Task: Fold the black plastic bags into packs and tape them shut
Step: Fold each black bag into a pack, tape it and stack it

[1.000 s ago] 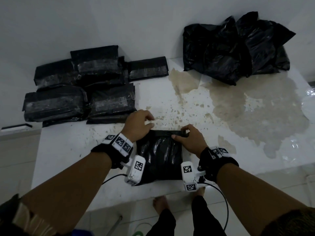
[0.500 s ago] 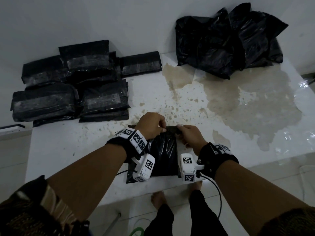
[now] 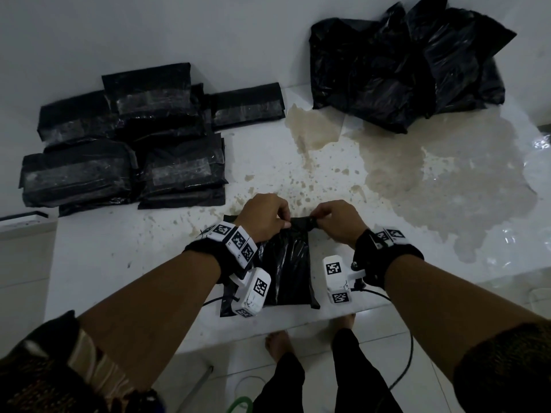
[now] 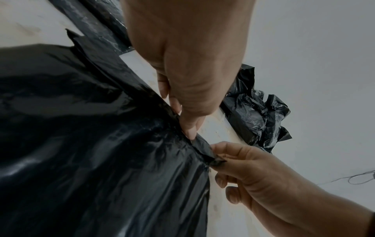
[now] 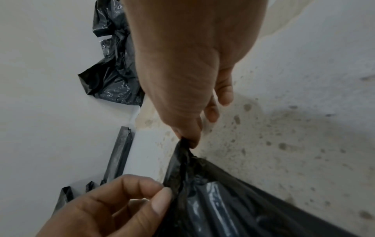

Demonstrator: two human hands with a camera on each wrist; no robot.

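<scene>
The folding step is in hand. A black bag lies flat at the near edge of the white counter, between the wrists. The left hand and right hand meet at its far edge, each pinching the bunched plastic between thumb and fingers, narrow and closed on the film. Finished taped packs sit far left; a loose heap of bags waits far right. Next, by my reading, the pinched edge wants turning over toward the body and pressing flat. No tape roll is visible, so taping looks some way off.
</scene>
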